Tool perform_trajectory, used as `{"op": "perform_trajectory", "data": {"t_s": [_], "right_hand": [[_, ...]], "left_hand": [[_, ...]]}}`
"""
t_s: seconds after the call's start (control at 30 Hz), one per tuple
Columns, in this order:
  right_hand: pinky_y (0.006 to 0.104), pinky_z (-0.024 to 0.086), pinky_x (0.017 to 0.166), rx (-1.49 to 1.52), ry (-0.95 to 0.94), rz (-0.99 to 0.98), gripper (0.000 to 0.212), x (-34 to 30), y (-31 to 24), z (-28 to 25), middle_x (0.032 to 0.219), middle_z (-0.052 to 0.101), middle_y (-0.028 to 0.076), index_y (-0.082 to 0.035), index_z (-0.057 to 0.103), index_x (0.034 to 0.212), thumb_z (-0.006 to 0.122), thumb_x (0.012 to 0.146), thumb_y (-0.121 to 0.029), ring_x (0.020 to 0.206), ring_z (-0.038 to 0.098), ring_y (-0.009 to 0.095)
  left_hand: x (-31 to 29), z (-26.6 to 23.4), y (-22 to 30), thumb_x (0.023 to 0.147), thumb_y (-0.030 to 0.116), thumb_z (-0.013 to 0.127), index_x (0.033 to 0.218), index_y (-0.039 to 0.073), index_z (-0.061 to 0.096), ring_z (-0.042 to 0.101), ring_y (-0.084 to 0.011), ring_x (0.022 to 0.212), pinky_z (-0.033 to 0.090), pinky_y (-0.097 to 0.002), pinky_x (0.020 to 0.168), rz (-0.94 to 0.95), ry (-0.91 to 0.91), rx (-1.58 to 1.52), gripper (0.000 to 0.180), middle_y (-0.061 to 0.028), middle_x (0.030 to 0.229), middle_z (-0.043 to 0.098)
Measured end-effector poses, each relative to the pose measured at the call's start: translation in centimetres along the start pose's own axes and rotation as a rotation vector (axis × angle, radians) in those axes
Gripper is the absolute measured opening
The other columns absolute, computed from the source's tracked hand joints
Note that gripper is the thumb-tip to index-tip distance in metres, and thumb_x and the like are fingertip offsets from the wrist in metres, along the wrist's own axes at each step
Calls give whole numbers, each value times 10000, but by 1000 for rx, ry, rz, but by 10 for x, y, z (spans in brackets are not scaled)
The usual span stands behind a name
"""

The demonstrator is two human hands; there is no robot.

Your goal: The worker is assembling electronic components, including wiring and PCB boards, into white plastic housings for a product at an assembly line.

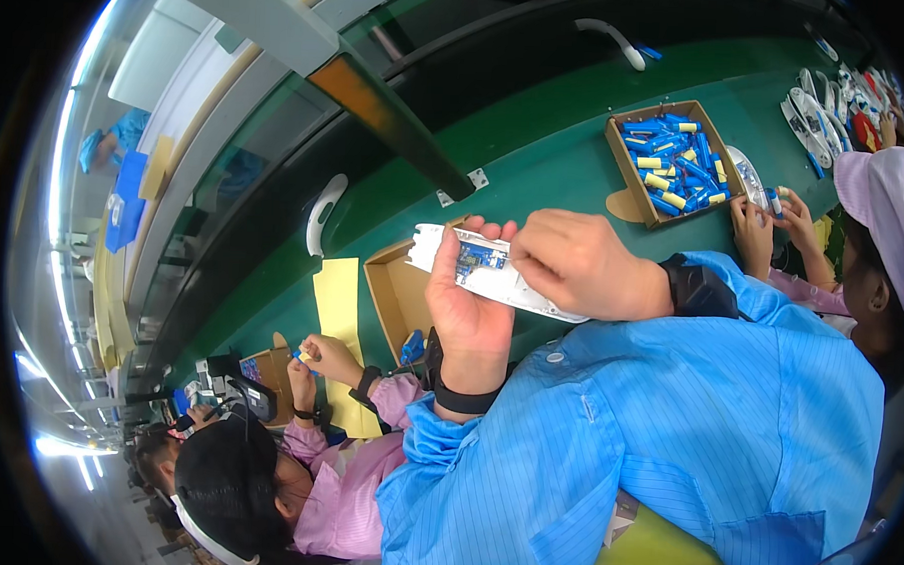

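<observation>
A long white plastic housing [426, 246] lies across my left hand [473, 318], which grips it with the thumb over the near edge and the fingertips showing behind. Set inside the housing is a blue circuit board [481, 258] with small parts on it. Over the right part of the housing, my right hand [594, 266] is closed, its fingers pinched together close to the board's right end. Whatever sits between those fingertips is hidden from this view. The housing is held above the green bench, tilted slightly down to the right.
A cardboard box [616, 139] of blue cylindrical batteries stands right of my hands, another carton [384, 280] to their left beside a yellow sheet [343, 314]. White curved shells [324, 213] lie on the green bench [536, 146]. A metal post [403, 121] rises ahead. Co-workers in pink work on both sides.
</observation>
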State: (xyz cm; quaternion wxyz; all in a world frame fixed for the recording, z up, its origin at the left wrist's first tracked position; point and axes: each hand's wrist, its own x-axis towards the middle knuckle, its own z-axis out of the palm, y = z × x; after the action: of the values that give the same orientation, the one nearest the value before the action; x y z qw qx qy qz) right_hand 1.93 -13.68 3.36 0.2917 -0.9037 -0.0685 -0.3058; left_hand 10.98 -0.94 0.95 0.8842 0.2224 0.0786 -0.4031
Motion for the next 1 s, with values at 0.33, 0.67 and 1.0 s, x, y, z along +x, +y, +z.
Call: {"op": "perform_trajectory", "data": {"t_s": [0.33, 0.67, 1.0], "right_hand": [[340, 456, 517, 391, 69, 396, 75, -1, -6, 6, 703, 580, 101, -21, 562, 756, 633, 740, -37, 583, 581, 239], [344, 445, 500, 372, 91, 392, 90, -5, -14, 16, 684, 565, 114, -17, 550, 747, 631, 746, -56, 561, 569, 241], [355, 469, 552, 330, -51, 427, 91, -5, -12, 14, 736, 590, 122, -16, 575, 792, 627, 783, -90, 630, 605, 255]], "left_hand": [[-10, 8, -3, 936, 231, 501, 976, -9, 555, 601, -269, 961, 470, -383, 887, 73, -66, 89, 249, -148, 930, 634], [-15, 12, -6, 921, 229, 457, 938, 3, 544, 575, -313, 1047, 448, -411, 916, 129, -95, 213, 243, -212, 1035, 619], [-6, -10, -1, 909, 282, 479, 926, 11, 544, 589, -289, 1000, 485, -397, 851, -85, 57, 144, 279, -162, 942, 620]]}}
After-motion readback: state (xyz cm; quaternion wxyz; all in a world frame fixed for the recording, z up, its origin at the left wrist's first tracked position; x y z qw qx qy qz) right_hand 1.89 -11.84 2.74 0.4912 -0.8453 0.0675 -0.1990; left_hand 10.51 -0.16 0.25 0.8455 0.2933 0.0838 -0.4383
